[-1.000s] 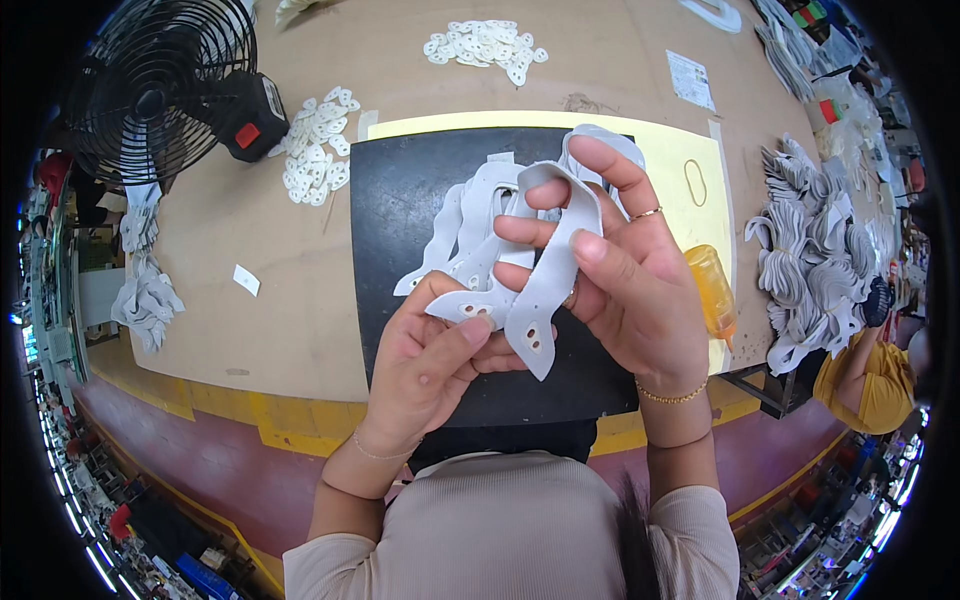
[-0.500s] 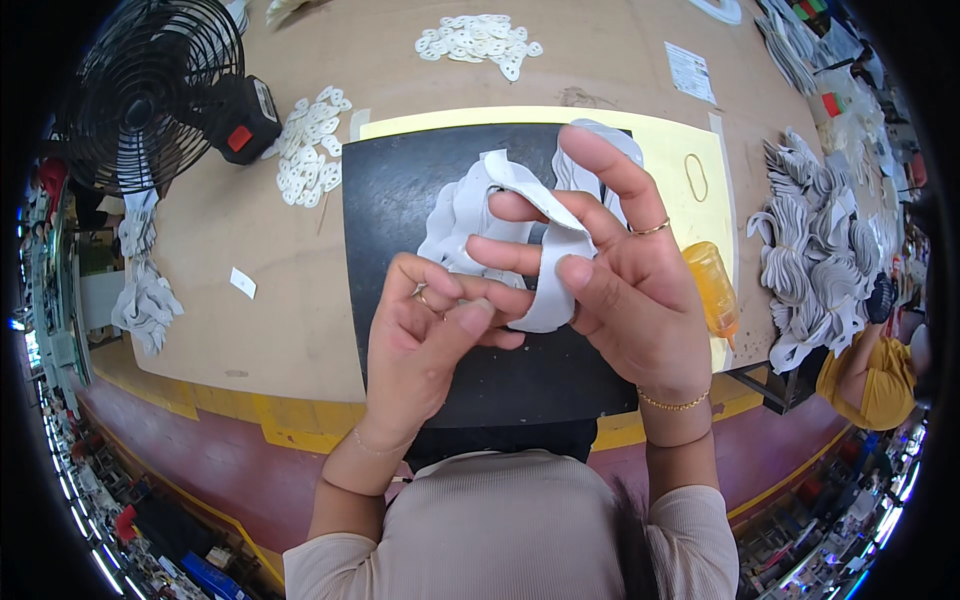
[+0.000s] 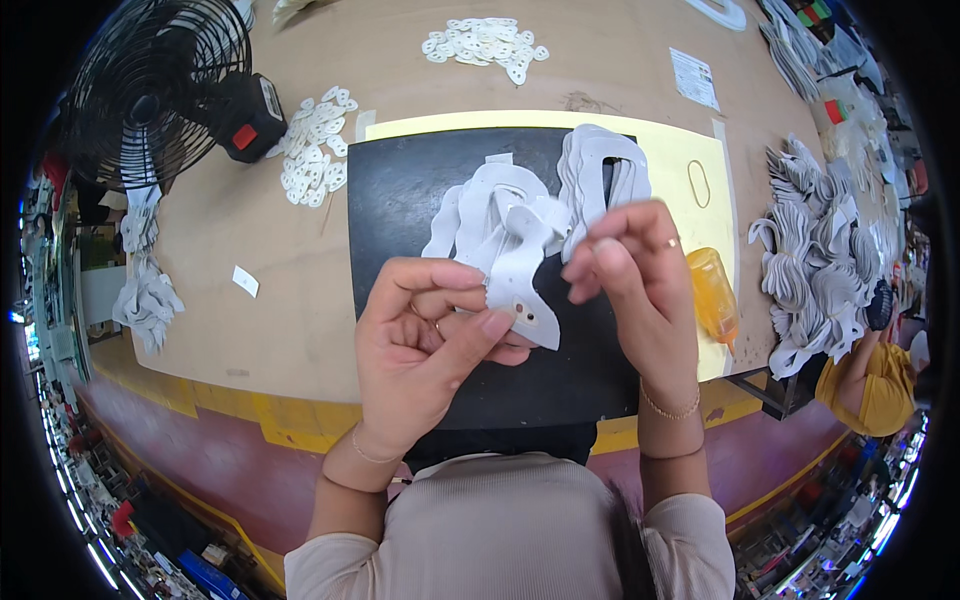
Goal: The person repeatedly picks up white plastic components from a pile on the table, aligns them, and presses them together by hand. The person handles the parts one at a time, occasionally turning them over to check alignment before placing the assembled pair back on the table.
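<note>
My left hand (image 3: 425,350) pinches the end of a pale grey shoe-upper piece (image 3: 512,270) between thumb and fingers. A small pale patch with dark holes (image 3: 524,314) shows at that end. The piece's far part rises over a fanned stack of like pieces (image 3: 460,215) on the black mat (image 3: 400,210), so where it ends is hard to tell. My right hand (image 3: 640,285) hovers right of the piece, fingers loosely bent and apart, with nothing visible in them. Behind it lies a second stack of grey pieces (image 3: 600,170) with an oval opening.
Small white patches lie in a left pile (image 3: 318,145) and a far pile (image 3: 485,45). A black fan (image 3: 150,100) stands far left. Right are an amber bottle (image 3: 712,290), a rubber band (image 3: 699,184), heaped grey pieces (image 3: 815,250) and a person in yellow (image 3: 870,390).
My right hand has let go of the grey piece and drawn slightly down and right. The piece, formerly looped between both hands, now stretches away from my left hand with its patched end showing.
</note>
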{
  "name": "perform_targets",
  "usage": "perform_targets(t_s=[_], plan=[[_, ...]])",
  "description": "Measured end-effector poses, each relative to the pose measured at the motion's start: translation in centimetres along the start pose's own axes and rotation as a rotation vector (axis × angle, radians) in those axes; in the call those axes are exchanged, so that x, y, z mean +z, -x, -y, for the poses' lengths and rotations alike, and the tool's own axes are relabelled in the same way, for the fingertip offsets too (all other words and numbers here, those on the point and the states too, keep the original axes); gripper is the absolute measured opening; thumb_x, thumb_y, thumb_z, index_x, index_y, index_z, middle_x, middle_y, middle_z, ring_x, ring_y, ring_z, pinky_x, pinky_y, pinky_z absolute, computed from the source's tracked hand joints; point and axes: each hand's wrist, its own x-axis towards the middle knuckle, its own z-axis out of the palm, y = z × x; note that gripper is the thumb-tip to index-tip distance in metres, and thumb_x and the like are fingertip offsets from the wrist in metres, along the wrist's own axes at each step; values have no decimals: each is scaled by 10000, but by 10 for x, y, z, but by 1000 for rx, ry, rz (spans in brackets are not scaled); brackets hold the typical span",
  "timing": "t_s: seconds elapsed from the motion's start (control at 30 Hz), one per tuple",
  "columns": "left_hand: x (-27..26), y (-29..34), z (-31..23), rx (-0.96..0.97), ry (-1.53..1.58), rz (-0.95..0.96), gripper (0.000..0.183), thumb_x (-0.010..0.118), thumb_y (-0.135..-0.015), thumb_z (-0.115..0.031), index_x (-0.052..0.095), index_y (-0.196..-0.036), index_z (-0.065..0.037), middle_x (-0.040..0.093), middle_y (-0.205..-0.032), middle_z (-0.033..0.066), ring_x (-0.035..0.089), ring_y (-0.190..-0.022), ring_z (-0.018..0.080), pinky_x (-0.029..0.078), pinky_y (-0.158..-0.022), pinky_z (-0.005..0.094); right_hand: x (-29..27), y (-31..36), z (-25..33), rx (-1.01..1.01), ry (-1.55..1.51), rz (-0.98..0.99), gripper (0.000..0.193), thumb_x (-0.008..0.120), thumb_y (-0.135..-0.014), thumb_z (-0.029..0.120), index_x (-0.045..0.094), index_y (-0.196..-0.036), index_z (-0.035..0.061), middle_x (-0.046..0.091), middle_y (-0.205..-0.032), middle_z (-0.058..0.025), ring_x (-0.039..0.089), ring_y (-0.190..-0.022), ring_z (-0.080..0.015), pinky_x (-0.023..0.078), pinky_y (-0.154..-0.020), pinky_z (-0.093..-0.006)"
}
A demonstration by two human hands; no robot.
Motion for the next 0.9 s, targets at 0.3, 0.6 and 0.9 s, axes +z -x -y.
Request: perform_targets(t_s=[0.3,0.6,0.9], plan=[[1,1,-2,110,-147,58,382,539,-884,87,349,-1201,-11,613,-946,178,670,-866,234,583,-738,299,-5,11,6,69,53,276,85,649,-845,43,623,-893,-22,584,-820,-43,545,-732,-98,433,-661,-220],[1,4,-1,110,-125,43,471,555,-872,90,313,-1256,-34,610,-970,164,661,-872,217,564,-730,276,-1,11,8,94,3,274,95,658,-811,9,607,-882,-28,579,-808,-50,553,-733,-107,436,-663,-223],[-5,-3,-16,14,-618,98,320,672,-804,1,644,-1117,-55,530,-996,81,545,-832,135,474,-690,244,-3,5,15,-117,352,280,99,687,-781,56,613,-826,7,571,-706,-33,553,-643,-108,431,-588,-243]])
